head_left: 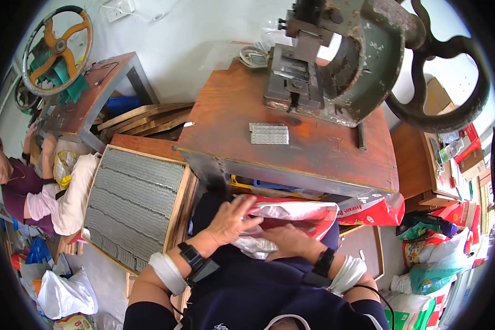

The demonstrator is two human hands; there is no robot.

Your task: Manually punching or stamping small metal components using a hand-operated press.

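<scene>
Lap: dark navy cloth is seen closest, with a crumpled red and white plastic sack (291,212) laid across it, glossy and creased
Left hand (229,220): fingers are spread wide and laid flat on the sack's left edge; nothing is gripped; a black wrist device and a white sleeve band are worn on the forearm
Right hand (290,240): rested palm down on the white inner folds of the sack, fingers loosely extended and held together; whether anything is pinched beneath cannot be told
Hands together: placed near each other, not touching
Workbench (313,159): a worn reddish-brown top with a metal edge, set just beyond the sack
Metal strips (269,133): two small ridged silvery blocks, laid side by side on the bench
Press (335,71): heavy grey-green cast iron, with a dark spoked flywheel at the right
Tray (135,206): wooden-framed, filled with rows of fine grey metal pieces, at the left
Co-worker (16,187): seated at the far left edge
</scene>
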